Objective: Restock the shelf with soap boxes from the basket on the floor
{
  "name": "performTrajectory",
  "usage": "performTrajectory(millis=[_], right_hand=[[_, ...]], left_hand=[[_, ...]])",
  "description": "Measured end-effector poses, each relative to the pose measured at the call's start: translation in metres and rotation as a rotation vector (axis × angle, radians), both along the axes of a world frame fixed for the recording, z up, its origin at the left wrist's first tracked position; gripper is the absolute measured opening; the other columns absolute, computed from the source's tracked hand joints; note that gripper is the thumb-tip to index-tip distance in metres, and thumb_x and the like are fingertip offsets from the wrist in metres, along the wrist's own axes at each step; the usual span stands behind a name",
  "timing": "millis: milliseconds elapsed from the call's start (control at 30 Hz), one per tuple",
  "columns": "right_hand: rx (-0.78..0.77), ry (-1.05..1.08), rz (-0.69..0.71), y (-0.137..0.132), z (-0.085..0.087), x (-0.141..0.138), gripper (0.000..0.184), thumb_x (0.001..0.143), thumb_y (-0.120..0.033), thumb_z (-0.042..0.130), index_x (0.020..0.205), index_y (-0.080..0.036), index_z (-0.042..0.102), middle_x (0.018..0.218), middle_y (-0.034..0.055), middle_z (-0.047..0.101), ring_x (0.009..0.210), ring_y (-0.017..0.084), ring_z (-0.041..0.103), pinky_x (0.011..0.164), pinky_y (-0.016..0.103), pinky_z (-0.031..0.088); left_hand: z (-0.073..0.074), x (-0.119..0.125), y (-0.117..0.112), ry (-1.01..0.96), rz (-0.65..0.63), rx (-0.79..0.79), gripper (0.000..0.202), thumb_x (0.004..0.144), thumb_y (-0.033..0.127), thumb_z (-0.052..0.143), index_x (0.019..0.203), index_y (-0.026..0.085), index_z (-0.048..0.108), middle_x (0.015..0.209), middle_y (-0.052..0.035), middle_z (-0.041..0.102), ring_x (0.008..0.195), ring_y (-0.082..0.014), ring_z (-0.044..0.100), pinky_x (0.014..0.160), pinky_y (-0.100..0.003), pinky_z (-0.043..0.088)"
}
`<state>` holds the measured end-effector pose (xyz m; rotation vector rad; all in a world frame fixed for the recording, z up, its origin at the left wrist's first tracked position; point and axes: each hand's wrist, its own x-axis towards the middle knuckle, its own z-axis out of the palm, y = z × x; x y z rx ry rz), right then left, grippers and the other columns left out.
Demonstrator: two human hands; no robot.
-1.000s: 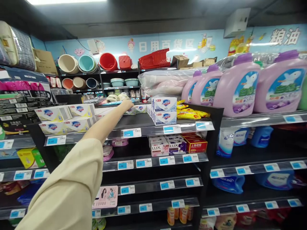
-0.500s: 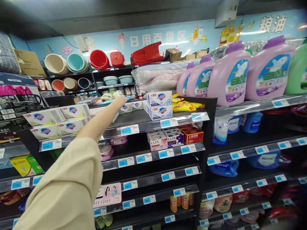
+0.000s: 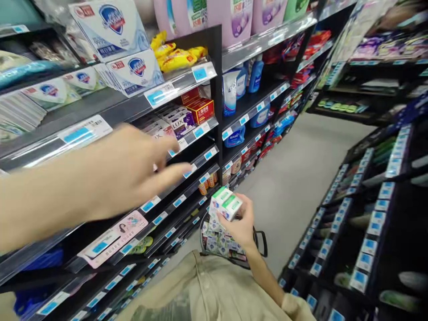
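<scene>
My left hand (image 3: pixel 133 165), slightly blurred, is stretched out in front of the shelf with thumb and index finger apart and nothing in it. Lower down, my right hand (image 3: pixel 242 223) is closed round white-and-green soap boxes (image 3: pixel 227 203), at least two side by side. Beneath them is a round black-rimmed basket (image 3: pixel 201 238) filled with many small packages (image 3: pixel 217 243). Up on the shelf, blue-white soap boxes (image 3: pixel 133 71) are stacked near my left hand. Dark LUX soap boxes (image 3: pixel 179 121) and a red-yellow soap box (image 3: pixel 202 110) sit one level below.
Yellow packets (image 3: pixel 179 60) lie beside the stacked soap. Large purple detergent jugs (image 3: pixel 239 20) stand on the upper shelf further right. A grey aisle floor (image 3: pixel 281 169) runs between the shelves, with another dark rack (image 3: pixel 377 214) on the right.
The view has swung down and to the right, bringing my right hand, the soap boxes and the basket into sight. My left hand has come back from the upper shelf.
</scene>
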<state>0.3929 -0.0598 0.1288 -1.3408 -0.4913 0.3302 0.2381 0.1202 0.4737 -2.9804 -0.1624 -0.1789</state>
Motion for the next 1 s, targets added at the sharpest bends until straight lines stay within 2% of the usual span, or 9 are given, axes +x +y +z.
performTrajectory(millis=[100, 167, 300, 400, 500, 600, 700, 900, 1000], right_hand=[[0.077, -0.154, 0.072, 0.003, 0.036, -0.022, 0.075, 0.065, -0.027, 0.098, 0.131, -0.028, 0.062, 0.13, 0.0095, 0.076, 0.112, 0.028, 0.078, 0.099, 0.043, 0.065], [0.126, -0.214, 0.104, 0.003, 0.05, -0.035, 0.076, 0.065, -0.025, 0.098, 0.131, -0.03, 0.062, 0.137, 0.0097, 0.074, 0.122, 0.031, 0.075, 0.111, 0.048, 0.061], [0.254, -0.061, 0.206, 0.01, 0.07, -0.048, 0.073, 0.061, -0.029, 0.1, 0.124, -0.029, 0.062, 0.123, 0.0063, 0.076, 0.11, 0.029, 0.076, 0.099, 0.044, 0.064], [0.332, 0.24, 0.339, 0.015, 0.079, -0.051, 0.072, 0.064, -0.035, 0.1, 0.123, -0.03, 0.059, 0.105, 0.0011, 0.077, 0.09, 0.024, 0.076, 0.08, 0.036, 0.065], [0.362, 0.477, 0.403, 0.017, 0.078, -0.053, 0.077, 0.065, -0.041, 0.1, 0.128, -0.031, 0.057, 0.102, -0.0004, 0.077, 0.086, 0.023, 0.075, 0.079, 0.036, 0.065], [0.358, 0.514, 0.42, 0.018, 0.074, -0.057, 0.082, 0.063, -0.042, 0.101, 0.131, -0.032, 0.057, 0.113, 0.0017, 0.077, 0.1, 0.026, 0.077, 0.091, 0.042, 0.066], [0.356, 0.534, 0.445, 0.019, 0.073, -0.06, 0.082, 0.061, -0.042, 0.103, 0.129, -0.032, 0.059, 0.125, 0.004, 0.076, 0.111, 0.03, 0.077, 0.097, 0.046, 0.067], [0.371, 0.621, 0.672, 0.02, 0.076, -0.062, 0.084, 0.058, -0.062, 0.102, 0.128, -0.031, 0.066, 0.12, 0.006, 0.078, 0.101, 0.032, 0.081, 0.082, 0.047, 0.071], [0.307, 0.671, 0.753, 0.022, 0.077, -0.06, 0.079, 0.063, -0.068, 0.098, 0.126, -0.029, 0.069, 0.112, 0.0065, 0.08, 0.089, 0.032, 0.082, 0.073, 0.044, 0.07]], left_hand=[[-0.064, 0.018, -0.026, 0.187, 0.05, -0.221, 0.064, 0.11, 0.069, 0.044, 0.143, 0.019, 0.067, 0.096, -0.0093, 0.082, 0.079, -0.0269, 0.078, 0.074, -0.038, 0.06], [-0.089, 0.023, -0.023, 0.271, 0.032, -0.38, 0.073, 0.107, 0.066, 0.055, 0.16, 0.015, 0.053, 0.13, -0.0176, 0.079, 0.104, -0.0291, 0.08, 0.084, -0.037, 0.061], [-0.11, 0.016, -0.009, 0.318, -0.125, -0.639, 0.087, 0.091, 0.054, 0.086, 0.16, 0.016, 0.049, 0.154, -0.0199, 0.067, 0.138, -0.0341, 0.068, 0.107, -0.041, 0.057], [-0.118, 0.009, -0.006, 0.266, -0.066, -0.84, 0.091, 0.084, 0.048, 0.091, 0.159, 0.02, 0.048, 0.139, -0.0132, 0.074, 0.117, -0.0285, 0.076, 0.095, -0.039, 0.061], [-0.123, 0.002, -0.009, 0.208, 0.038, -0.931, 0.097, 0.079, 0.05, 0.091, 0.16, 0.021, 0.046, 0.129, -0.0093, 0.075, 0.1, -0.0239, 0.077, 0.084, -0.037, 0.063], [-0.12, -0.004, -0.015, 0.13, 0.033, -0.725, 0.097, 0.074, 0.045, 0.091, 0.157, 0.018, 0.048, 0.124, -0.0095, 0.073, 0.097, -0.0253, 0.075, 0.08, -0.037, 0.062], [-0.109, -0.009, -0.019, 0.065, -0.036, -0.31, 0.084, 0.075, 0.034, 0.086, 0.15, 0.016, 0.053, 0.126, -0.0121, 0.07, 0.105, -0.0292, 0.072, 0.08, -0.038, 0.058], [-0.098, -0.019, -0.027, -0.06, -0.354, 0.576, 0.025, 0.1, 0.012, 0.068, 0.125, 0.015, 0.066, 0.115, -0.0114, 0.072, 0.102, -0.0259, 0.065, 0.083, -0.04, 0.049], [-0.099, -0.026, -0.035, -0.175, -0.468, 0.788, 0.013, 0.108, 0.012, 0.061, 0.115, 0.018, 0.069, 0.099, -0.0054, 0.07, 0.093, -0.0213, 0.063, 0.081, -0.037, 0.046]])
